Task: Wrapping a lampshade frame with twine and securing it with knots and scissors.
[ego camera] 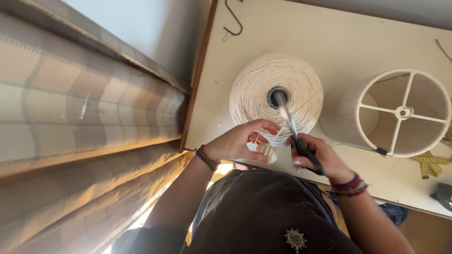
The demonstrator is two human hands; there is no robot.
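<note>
At bench [329,33] edge: left hand [238,143] fingers pinch small cord bundle [267,151] taut for cutting; right hand [320,157] fingers closed around scissors [294,134], blades over cord. Big twine cone [275,96] just behind, lampshade frame [395,113] beside it.

a big cone of cream cord [263,91] stands upright on the counter, seen from above with its dark core showing. a small wound bundle of the same cord [267,151] sits just before it, and black-handled scissors [294,132] point their blades over the cone's core.
</note>
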